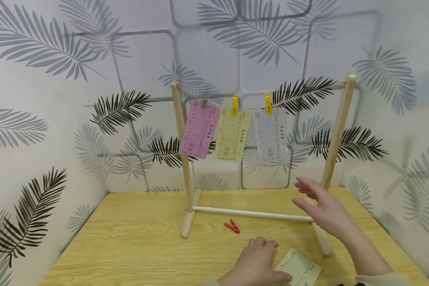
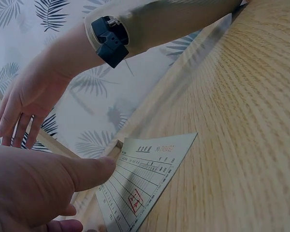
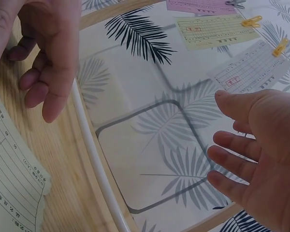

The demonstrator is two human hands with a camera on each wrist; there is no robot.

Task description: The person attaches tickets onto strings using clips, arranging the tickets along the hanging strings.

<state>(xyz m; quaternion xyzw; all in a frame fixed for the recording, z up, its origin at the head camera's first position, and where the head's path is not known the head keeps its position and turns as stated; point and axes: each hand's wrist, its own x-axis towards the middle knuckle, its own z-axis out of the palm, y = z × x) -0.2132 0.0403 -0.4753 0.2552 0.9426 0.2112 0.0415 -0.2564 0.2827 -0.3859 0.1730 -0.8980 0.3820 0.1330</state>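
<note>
Low over the front of the table, my left hand (image 1: pixel 253 263) is spread with loosely bent fingers, its thumb overlapping the edge of a pale green printed slip (image 1: pixel 300 269). The left wrist view shows that slip (image 2: pixel 147 176) with a red stamp, beside the thumb. My right hand (image 1: pixel 323 210) is raised by the right post, fingers apart and holding nothing. A red clothespin (image 1: pixel 233 227) lies on the table ahead of the left hand. From a cord (image 1: pixel 307 98) hang a pink slip (image 1: pixel 199 131), a yellow slip (image 1: pixel 232 137) and a white slip (image 1: pixel 271 137).
One grey clothespin (image 1: pixel 205 98) and two yellow ones, a middle clothespin (image 1: pixel 234 105) and a right clothespin (image 1: pixel 268 103), grip the hanging slips. The cord runs between a left wooden post (image 1: pixel 184 151) and a right post (image 1: pixel 337 137), joined low by a white rod (image 1: pixel 250 213).
</note>
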